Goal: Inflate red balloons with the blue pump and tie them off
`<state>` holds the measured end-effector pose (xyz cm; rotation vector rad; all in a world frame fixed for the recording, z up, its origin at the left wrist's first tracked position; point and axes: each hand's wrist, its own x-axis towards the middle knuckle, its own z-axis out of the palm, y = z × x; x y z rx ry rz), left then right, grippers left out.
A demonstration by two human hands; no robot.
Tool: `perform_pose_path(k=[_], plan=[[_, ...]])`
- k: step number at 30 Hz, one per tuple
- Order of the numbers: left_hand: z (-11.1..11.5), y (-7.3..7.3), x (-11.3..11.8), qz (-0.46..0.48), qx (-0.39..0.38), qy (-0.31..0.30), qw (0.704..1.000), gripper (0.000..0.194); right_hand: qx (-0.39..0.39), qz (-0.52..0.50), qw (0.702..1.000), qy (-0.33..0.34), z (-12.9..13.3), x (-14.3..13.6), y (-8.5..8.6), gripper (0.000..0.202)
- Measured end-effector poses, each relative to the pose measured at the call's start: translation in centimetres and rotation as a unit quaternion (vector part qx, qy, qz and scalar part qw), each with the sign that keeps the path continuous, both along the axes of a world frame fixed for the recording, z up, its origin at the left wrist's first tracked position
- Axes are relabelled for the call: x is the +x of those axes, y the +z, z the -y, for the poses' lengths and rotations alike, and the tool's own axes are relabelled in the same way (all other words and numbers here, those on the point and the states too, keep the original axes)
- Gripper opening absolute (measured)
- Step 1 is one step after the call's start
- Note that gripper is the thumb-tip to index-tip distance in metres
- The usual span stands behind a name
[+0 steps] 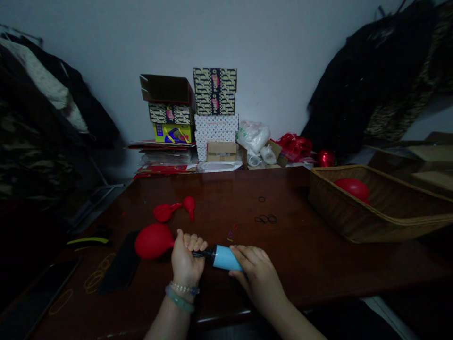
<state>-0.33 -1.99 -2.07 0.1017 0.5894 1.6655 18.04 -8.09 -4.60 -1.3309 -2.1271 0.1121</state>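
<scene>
A partly inflated red balloon [154, 241] lies to the left of my left hand [189, 259]. That hand is closed around the balloon's neck and the black nozzle of a hand pump, hiding where they meet. My right hand [255, 274] grips the light-blue barrel of the balloon pump [225, 258], fingers over its right end. Beyond my left hand, two limp red balloons lie on the table: one balloon [164, 212] on its side, a smaller balloon [189, 207] beside it.
A wicker basket [348, 231] with a red balloon [353, 189] inside stands at the right. Black elastic bands [266, 219] lie on the brown table [226, 189]. Yellow rubber bands [95, 279], a dark flat pad [122, 267] and a phone-like slab [42, 295] are at the left. Stacked boxes [215, 132] stand behind.
</scene>
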Motion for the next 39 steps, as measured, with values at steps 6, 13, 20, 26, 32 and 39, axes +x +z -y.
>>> perform_pose_path(k=[6,13,20,26,32,39], plan=[[-0.4,0.4,-1.4,-0.011,0.003,0.005,1.0,0.044,-0.003,0.0,1.0,0.019,-0.3,0.1,0.5,0.051],[-0.8,0.8,-4.0,-0.005,0.0,0.029,1.0,0.043,0.006,0.01,0.999,0.03,-0.9,1.2,0.7,0.051],[-0.9,0.4,-4.0,0.005,0.014,0.019,1.0,0.042,0.024,0.019,0.999,0.017,-0.9,1.6,0.3,0.049],[-0.3,0.3,-1.4,0.008,0.014,-0.002,1.0,0.042,0.033,0.022,0.999,-0.008,-0.2,0.6,0.3,0.051],[0.1,0.1,0.3,0.01,0.003,-0.015,1.0,0.043,0.008,0.014,1.0,-0.009,0.2,-0.2,0.4,0.052],[-0.2,0.1,-0.4,0.001,0.003,-0.007,1.0,0.044,0.002,0.01,1.0,0.01,-0.1,0.2,0.5,0.048]])
